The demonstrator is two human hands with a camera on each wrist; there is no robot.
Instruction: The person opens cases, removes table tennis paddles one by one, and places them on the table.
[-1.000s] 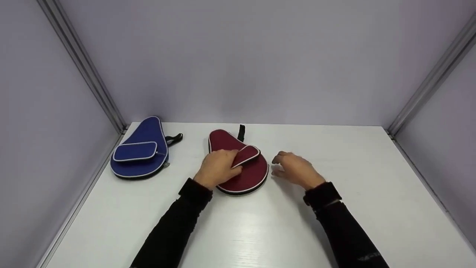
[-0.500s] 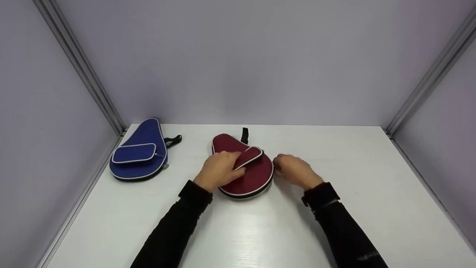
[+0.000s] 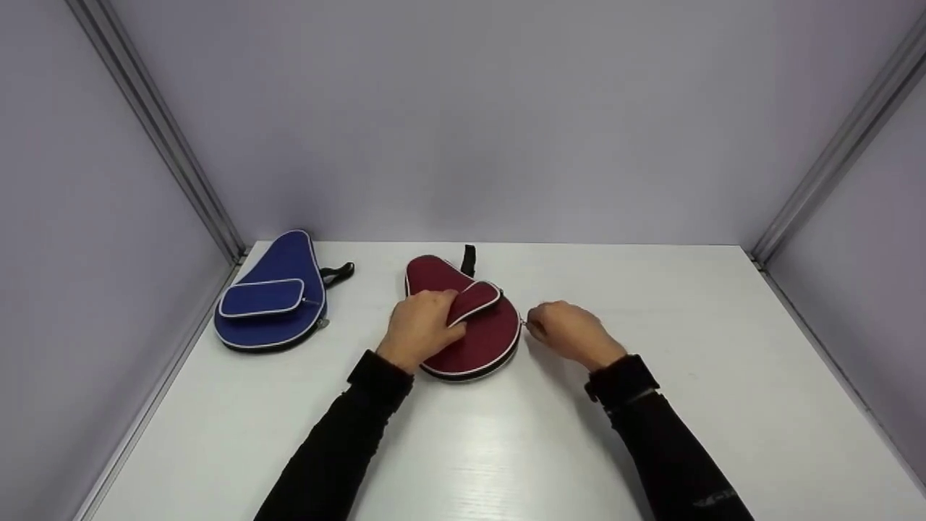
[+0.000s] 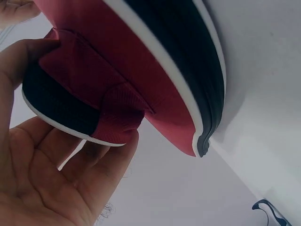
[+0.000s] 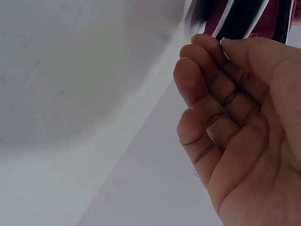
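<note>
A dark red table tennis paddle case [image 3: 488, 346] with white piping lies on the table, its narrow end pointing away and to the left. My left hand [image 3: 419, 329] grips the case's raised front pocket [image 3: 477, 298]; in the left wrist view the thumb and fingers sit on opposite sides of the pocket [image 4: 70, 94]. At the right edge of the case, my right hand [image 3: 575, 334] pinches a small metal zipper pull [image 3: 524, 323]. The pull is mostly hidden by the fingertips, and the right wrist view shows thumb and forefinger [image 5: 211, 47] meeting beside the zipper band.
A blue paddle case [image 3: 286, 253] of the same shape lies at the back left, with a black wrist strap [image 3: 338, 273]. The red case's black strap [image 3: 469, 260] points toward the back wall [image 3: 506, 130]. Side walls flank the white table [image 3: 694, 376].
My right hand has moved to the case's edge and closed its fingertips on the zipper pull. The red case shifted slightly right, then back left, with my left hand still holding its pocket.
</note>
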